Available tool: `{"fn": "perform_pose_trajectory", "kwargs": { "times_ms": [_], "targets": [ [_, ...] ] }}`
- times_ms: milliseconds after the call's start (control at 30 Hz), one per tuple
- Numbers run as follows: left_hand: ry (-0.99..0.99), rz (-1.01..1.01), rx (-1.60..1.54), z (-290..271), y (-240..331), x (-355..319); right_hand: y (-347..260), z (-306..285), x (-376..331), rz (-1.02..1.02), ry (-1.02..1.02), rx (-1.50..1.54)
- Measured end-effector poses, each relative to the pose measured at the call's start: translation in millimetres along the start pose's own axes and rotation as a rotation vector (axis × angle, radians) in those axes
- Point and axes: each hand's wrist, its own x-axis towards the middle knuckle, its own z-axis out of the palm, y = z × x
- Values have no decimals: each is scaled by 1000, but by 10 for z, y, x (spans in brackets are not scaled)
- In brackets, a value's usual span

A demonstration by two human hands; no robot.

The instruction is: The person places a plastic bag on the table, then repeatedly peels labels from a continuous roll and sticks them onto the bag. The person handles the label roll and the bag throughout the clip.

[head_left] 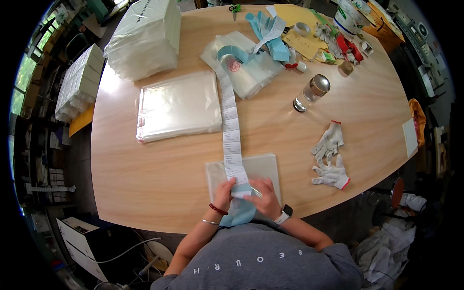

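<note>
A long strip of white labels (232,130) on blue backing runs down the table toward me. My left hand (223,196) grips the near end of the strip at its left edge, thumb on top. On the right side of that end, my right hand (265,197) has its fingers bent and pinched at a white label (240,194); its fingertips are slightly blurred. Blue backing paper (239,212) hangs below my hands over the table edge. Beneath the strip lies a flat stack of clear plastic bags (263,166), partly covered by my hands.
Further left are another clear bag stack (181,106) and a tall wrapped pile (145,41). A bundle of bags (249,72) lies under the strip's far end. To the right are a glass bottle (311,92) and white work gloves (331,171). Green scissors (235,9) lie far back.
</note>
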Motion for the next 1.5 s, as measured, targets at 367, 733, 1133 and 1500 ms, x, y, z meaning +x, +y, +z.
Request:
{"fn": "perform_pose_trajectory", "kwargs": {
  "times_ms": [367,733,1133,1500],
  "targets": [
    [44,45,-7,-35,39,-114,821,-85,30,672,167,384],
    [51,43,-39,-98,-26,-75,876,112,62,454,109,-4],
    [31,47,-30,-114,0,-82,1188,-165,233,435,17,81],
    [-92,85,-227,116,245,-286,429,-138,70,199,-8,205]
  ]
}}
